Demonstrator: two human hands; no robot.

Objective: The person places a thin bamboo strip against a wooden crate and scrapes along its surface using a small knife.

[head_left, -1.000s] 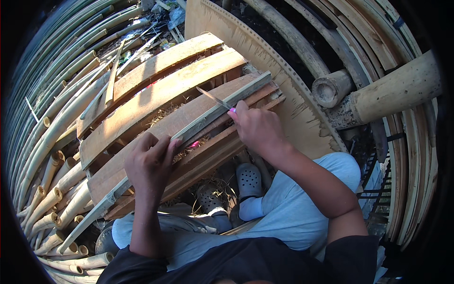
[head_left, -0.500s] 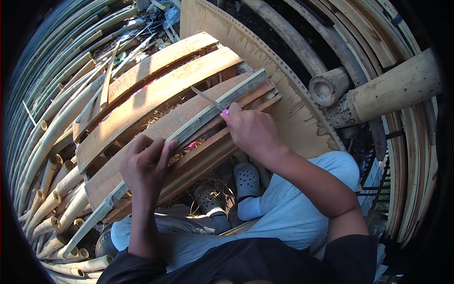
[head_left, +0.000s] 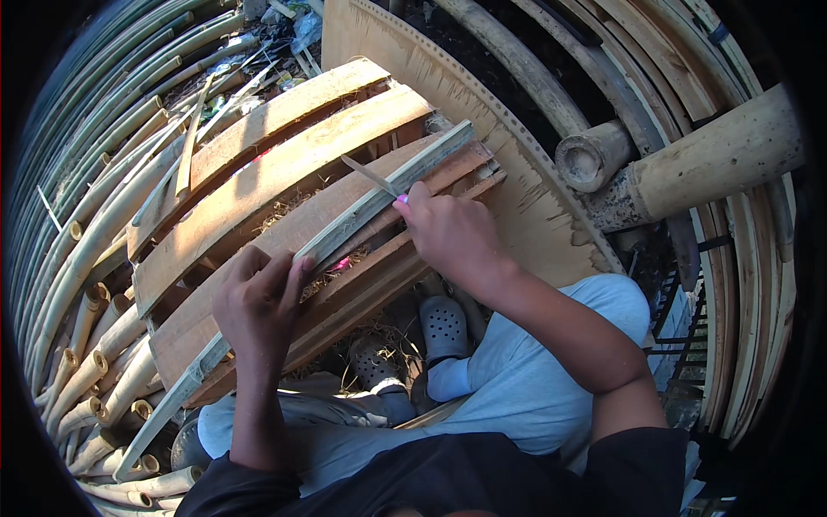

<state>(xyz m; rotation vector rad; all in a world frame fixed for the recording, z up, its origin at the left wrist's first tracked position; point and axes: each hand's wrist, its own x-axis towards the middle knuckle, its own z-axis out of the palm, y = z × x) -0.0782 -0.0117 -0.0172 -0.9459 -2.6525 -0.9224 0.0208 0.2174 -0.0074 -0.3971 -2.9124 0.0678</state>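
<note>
A long pale-green split bamboo strip (head_left: 349,226) lies slantwise across the top of a slatted wooden crate (head_left: 284,172), its lower left end sticking out past the crate. My left hand (head_left: 258,297) is closed round the strip near its middle. In my right hand (head_left: 457,237) is a knife (head_left: 370,174) with a pink handle, mostly hidden by my fingers. Its blade crosses the strip and points up and to the left. Straw and a bit of something pink show between the crate slats.
Many cut bamboo poles (head_left: 86,370) lie stacked at the left. A brown perforated sheet (head_left: 525,207) is behind the crate. Thick bamboo (head_left: 715,159) and bundled strips (head_left: 749,327) stand at the right. My feet in grey clogs (head_left: 444,327) are below the crate.
The whole view has shifted slightly, so things sit a little further left. My hands, the knife and the bamboo strip keep nearly the same places relative to each other.
</note>
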